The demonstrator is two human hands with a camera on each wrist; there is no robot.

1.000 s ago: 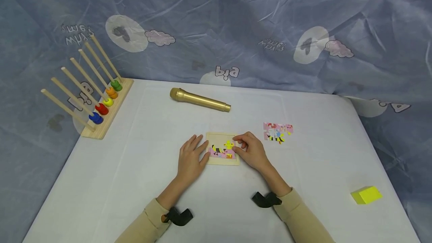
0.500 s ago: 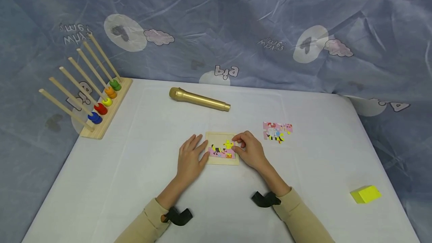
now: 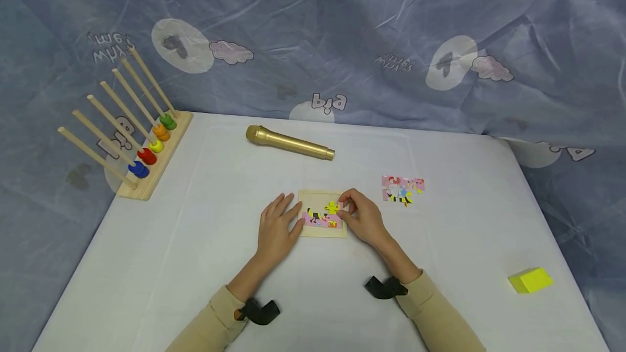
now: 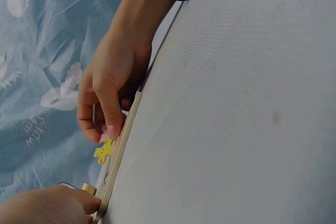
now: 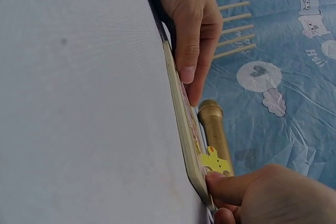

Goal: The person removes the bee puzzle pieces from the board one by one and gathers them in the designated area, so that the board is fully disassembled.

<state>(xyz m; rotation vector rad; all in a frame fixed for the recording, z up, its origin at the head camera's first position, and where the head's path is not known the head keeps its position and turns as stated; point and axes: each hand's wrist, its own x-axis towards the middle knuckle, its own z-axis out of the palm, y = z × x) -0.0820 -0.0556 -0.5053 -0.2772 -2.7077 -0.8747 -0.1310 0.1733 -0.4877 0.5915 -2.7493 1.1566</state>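
Observation:
A small wooden puzzle tray lies on the table, its lower half filled with pink, black and yellow pieces. My left hand rests along the tray's left edge with its fingers extended. With thumb and index finger, my right hand pinches a yellow-and-pink puzzle piece at the tray's right side. In the left wrist view the yellow part of this piece stands tilted up above the tray. The right wrist view shows the piece raised too, its gripped end partly hidden behind the thumb.
Several more puzzle pieces lie grouped to the right of the tray. Behind it is a gold microphone. A wooden peg stand with coloured rings occupies the back left, and a yellow block sits near the right edge.

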